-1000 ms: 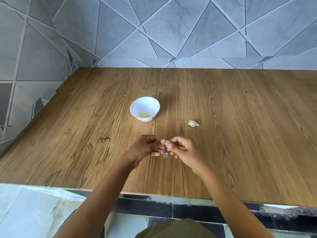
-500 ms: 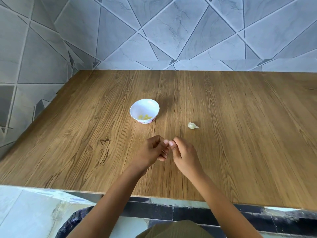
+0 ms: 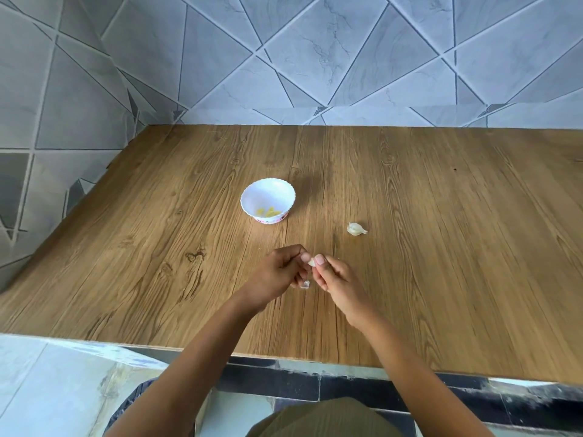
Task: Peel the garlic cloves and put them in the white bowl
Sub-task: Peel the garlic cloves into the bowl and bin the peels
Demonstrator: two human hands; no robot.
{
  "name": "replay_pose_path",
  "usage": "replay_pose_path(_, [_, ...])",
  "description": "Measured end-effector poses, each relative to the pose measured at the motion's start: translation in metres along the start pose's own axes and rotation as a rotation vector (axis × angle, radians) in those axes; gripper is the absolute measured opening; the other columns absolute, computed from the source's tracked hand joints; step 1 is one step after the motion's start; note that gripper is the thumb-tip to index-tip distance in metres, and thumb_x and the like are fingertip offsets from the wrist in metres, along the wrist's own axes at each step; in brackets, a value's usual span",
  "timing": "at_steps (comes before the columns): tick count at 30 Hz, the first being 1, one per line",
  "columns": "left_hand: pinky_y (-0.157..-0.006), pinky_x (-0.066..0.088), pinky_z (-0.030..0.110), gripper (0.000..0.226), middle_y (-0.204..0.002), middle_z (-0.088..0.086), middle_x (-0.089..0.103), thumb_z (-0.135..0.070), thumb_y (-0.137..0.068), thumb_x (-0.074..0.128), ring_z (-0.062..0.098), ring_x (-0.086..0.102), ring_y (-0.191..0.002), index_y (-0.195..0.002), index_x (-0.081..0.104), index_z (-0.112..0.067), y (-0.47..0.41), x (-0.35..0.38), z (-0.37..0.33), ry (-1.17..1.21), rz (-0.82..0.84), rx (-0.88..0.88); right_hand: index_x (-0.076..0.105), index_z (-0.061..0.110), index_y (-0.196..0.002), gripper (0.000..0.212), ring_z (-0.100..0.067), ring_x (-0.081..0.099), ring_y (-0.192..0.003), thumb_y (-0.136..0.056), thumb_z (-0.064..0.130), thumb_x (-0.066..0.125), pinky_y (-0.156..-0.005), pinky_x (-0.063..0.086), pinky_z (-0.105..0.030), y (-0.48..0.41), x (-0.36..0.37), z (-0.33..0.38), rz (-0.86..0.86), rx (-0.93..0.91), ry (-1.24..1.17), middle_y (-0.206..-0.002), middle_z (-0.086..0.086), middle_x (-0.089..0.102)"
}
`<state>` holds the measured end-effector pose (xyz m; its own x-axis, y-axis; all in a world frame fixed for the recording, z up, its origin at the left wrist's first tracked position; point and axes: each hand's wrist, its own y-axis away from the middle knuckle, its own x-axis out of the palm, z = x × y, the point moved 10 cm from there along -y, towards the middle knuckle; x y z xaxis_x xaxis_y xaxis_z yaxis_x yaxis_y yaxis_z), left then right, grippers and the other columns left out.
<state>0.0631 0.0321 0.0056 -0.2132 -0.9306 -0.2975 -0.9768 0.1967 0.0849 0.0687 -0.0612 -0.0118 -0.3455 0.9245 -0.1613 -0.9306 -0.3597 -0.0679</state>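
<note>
Head camera, nearest: olive cloth [image 3: 325, 417] on my lap, dark floor tiles [image 3: 268, 383] under the table [image 3: 441, 310] edge.
Hands: my left hand [image 3: 277, 272] and right hand [image 3: 337, 283] both pinch one pale garlic clove [image 3: 311, 262] between fingertips [image 3: 320, 259], just above the table.
Table: brown wood-grain top, knots showing.
Loose clove [image 3: 356, 229]: whitish, papery skin on, lying right of my hands.
White bowl [image 3: 268, 193]: scalloped rim, yellowish peeled cloves [image 3: 268, 212] inside, farther left.
Wall [image 3: 315, 58]: grey marbled tiles, diagonal seams.
</note>
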Motion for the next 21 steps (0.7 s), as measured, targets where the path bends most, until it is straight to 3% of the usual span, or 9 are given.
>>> replay_pose_path(3, [-0.053, 0.042, 0.017, 0.026, -0.063, -0.001, 0.058, -0.016, -0.099, 0.044, 0.004, 0.054, -0.055, -0.079, 0.058, -0.007, 0.002, 0.004, 0.016, 0.112, 0.021, -0.129, 0.051, 0.004, -0.071, 0.030, -0.004, 0.041, -0.053, -0.099, 0.008, 0.041, -0.054, 0.034, -0.016, 0.000, -0.004, 0.015, -0.027, -0.185, 0.252, -0.059, 0.005, 0.044])
replay_pose_path(5, [-0.054, 0.041, 0.018, 0.025, -0.062, 0.000, 0.059, -0.013, -0.098, 0.047, 0.006, 0.053, -0.054, -0.076, 0.060, -0.007, 0.003, -0.003, 0.015, -0.044, -0.087, -0.102, 0.055, 0.005, -0.074, 0.025, -0.007, 0.042, -0.051, -0.097, 0.008, 0.044, -0.050, 0.032, -0.018, 0.002, -0.005, 0.023, -0.079, -0.292, 0.452, -0.059, 0.007, 0.044])
replay_pose_path(7, [-0.054, 0.041, 0.023, 0.021, -0.062, 0.003, 0.061, -0.004, -0.093, 0.052, 0.012, 0.053, -0.055, -0.074, 0.061, -0.004, 0.004, -0.011, -0.001, -0.309, -0.242, 0.049, 0.058, 0.006, -0.076, 0.024, -0.010, 0.039, -0.048, -0.097, 0.010, 0.046, -0.047, 0.027, -0.018, 0.003, -0.006, 0.020, -0.149, -0.241, 0.552, -0.055, 0.009, 0.041])
replay_pose_path(9, [-0.054, 0.040, 0.027, 0.016, -0.064, 0.007, 0.062, 0.002, -0.088, 0.055, 0.015, 0.051, -0.055, -0.073, 0.061, 0.000, 0.007, -0.012, -0.017, -0.449, -0.342, 0.188, 0.063, 0.013, -0.080, 0.027, -0.012, 0.042, -0.051, -0.099, 0.017, 0.044, -0.050, 0.031, -0.023, 0.002, -0.007, 0.000, -0.191, 0.007, 0.392, -0.054, 0.006, 0.044])
replay_pose_path(11, [-0.053, 0.040, 0.028, 0.013, -0.066, 0.008, 0.062, 0.002, -0.086, 0.057, 0.015, 0.049, -0.055, -0.075, 0.062, 0.001, 0.008, -0.010, -0.027, -0.521, -0.378, 0.278, 0.063, 0.020, -0.075, 0.032, -0.009, 0.042, -0.052, -0.100, 0.025, 0.042, -0.054, 0.033, -0.022, 0.006, -0.005, -0.025, -0.208, 0.299, 0.006, -0.054, 0.006, 0.044])
replay_pose_path(14, [-0.053, 0.044, 0.029, 0.011, -0.070, 0.007, 0.064, 0.000, -0.087, 0.059, 0.020, 0.056, -0.057, -0.078, 0.064, -0.001, 0.012, -0.010, -0.034, -0.603, -0.414, 0.357, 0.052, 0.017, -0.061, 0.039, -0.003, 0.035, -0.037, -0.098, 0.026, 0.046, -0.036, 0.025, -0.014, 0.011, 0.003, -0.041, -0.189, 0.539, -0.310, -0.044, 0.008, 0.042])
replay_pose_path(17, [-0.053, 0.046, 0.026, 0.010, -0.066, 0.003, 0.066, -0.001, -0.086, 0.062, 0.013, 0.056, -0.055, -0.077, 0.067, -0.003, 0.015, -0.015, -0.031, -0.520, -0.447, 0.358, 0.051, 0.014, -0.060, 0.040, -0.005, 0.039, -0.037, -0.098, 0.028, 0.046, -0.035, 0.027, -0.016, 0.011, 0.009, -0.038, -0.134, 0.529, -0.339, -0.047, 0.003, 0.047])
replay_pose_path(21, [-0.071, 0.058, 0.037, 0.007, -0.076, 0.012, 0.071, -0.005, -0.087, 0.064, 0.026, 0.070, -0.071, -0.085, 0.070, -0.002, 0.006, -0.020, 0.006, 0.024, -0.360, 0.062, 0.059, 0.009, -0.072, 0.037, -0.007, 0.053, -0.048, -0.098, 0.031, 0.045, -0.044, 0.043, -0.018, 0.006, 0.004, -0.032, -0.085, 0.451, -0.327, -0.058, -0.001, 0.058])
